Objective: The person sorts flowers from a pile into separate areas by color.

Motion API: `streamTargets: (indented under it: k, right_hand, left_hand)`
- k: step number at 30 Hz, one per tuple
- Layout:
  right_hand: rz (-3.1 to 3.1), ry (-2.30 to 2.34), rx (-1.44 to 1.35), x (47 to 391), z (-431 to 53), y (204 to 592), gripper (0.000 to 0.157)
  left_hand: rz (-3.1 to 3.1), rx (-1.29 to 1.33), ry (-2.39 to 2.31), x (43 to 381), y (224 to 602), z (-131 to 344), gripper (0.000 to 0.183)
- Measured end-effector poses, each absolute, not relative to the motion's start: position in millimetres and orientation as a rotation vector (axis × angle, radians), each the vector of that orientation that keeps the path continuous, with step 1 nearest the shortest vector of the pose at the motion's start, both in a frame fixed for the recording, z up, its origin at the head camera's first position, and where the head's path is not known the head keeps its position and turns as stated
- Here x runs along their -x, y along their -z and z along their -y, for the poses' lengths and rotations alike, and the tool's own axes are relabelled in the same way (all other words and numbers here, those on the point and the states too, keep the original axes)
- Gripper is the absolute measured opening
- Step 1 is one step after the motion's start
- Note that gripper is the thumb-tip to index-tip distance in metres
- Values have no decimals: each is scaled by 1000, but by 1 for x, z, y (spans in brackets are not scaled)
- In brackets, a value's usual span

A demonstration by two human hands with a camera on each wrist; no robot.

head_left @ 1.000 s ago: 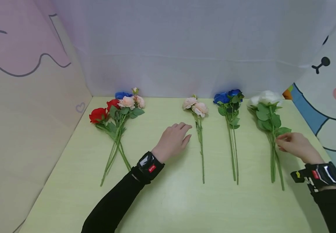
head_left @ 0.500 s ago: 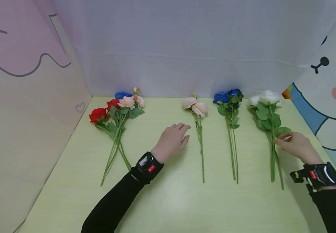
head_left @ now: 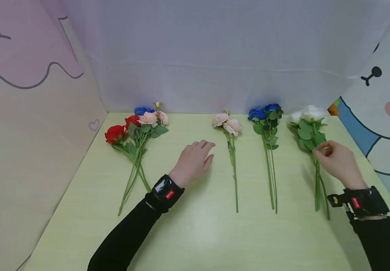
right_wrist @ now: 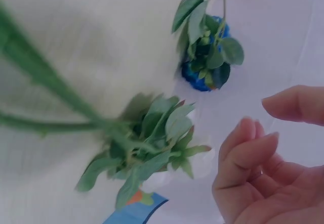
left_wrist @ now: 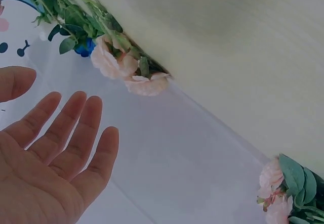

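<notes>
While left fingers spread apart, right fingers, curled loosely, have neared white roses.

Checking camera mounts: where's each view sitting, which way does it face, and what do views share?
Head: worn on the head, facing forward and down at the table; both black sleeves, left hand and right hand show.
Left wrist: on that wrist, facing past the left hand toward the middle pink flowers and backdrop; only that hand shows.
Right wrist: on that wrist, facing past the right hand toward the white bunch's leaves and blue flowers; only that hand shows.
Shared: head and right wrist both show the blue flowers.
</notes>
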State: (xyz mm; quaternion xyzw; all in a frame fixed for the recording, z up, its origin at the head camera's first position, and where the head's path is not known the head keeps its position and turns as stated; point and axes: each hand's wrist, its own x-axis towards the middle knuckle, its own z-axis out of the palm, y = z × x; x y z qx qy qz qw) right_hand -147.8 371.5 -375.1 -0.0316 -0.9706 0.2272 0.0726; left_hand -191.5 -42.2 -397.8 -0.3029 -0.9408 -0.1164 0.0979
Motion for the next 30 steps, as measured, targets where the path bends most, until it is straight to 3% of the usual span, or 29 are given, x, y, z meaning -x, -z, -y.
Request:
streamTargets:
  k: [15, 30]
  right_hand:
    - [2805, -886, -41, 162, -306, 364, 30]
    - [2692, -1381, -217, 180, -225, 365, 27]
  left_hand:
    - [2804, 698, 343, 188, 392, 97, 36]
    - [2962, 403, 338, 186, 385, 162, 38]
